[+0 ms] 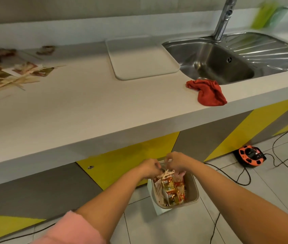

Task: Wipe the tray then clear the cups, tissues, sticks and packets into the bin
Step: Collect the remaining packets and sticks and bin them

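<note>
Nearest, at the bottom edge, a pink sleeve (73,228) covers the left upper arm; both bare forearms reach forward and down. The left grip (150,169) and right grip (176,162) hang close together just over the bin (193,189), fingers curled downward. Pale sticks (165,174) fan out right below the left grip's fingertips, but whether either grip is pinching anything or has let go cannot be told from this blur.

The bin stands on the tiled floor (245,208), just out from under the front edge of the bench (87,106). Inside it lie red and gold packets (172,188), packed against its left wall with the sticks on top.

Further right on the floor, an orange and black cable reel (249,155) sits against the yellow and grey cabinet fronts, with a black cable (273,150) looping away from it.

On the bench, a crumpled red cloth (208,93) lies at the front edge, touching the near rim of the steel sink (215,60). The pale tray (139,59) lies flat just left of the sink, toward the back edge, nothing on it. At the left end of the bench lies a heap of sticks (8,81) with scattered packets (27,67) among and behind them, well apart from the tray.

A tap (225,18) rises at the back of the sink.
</note>
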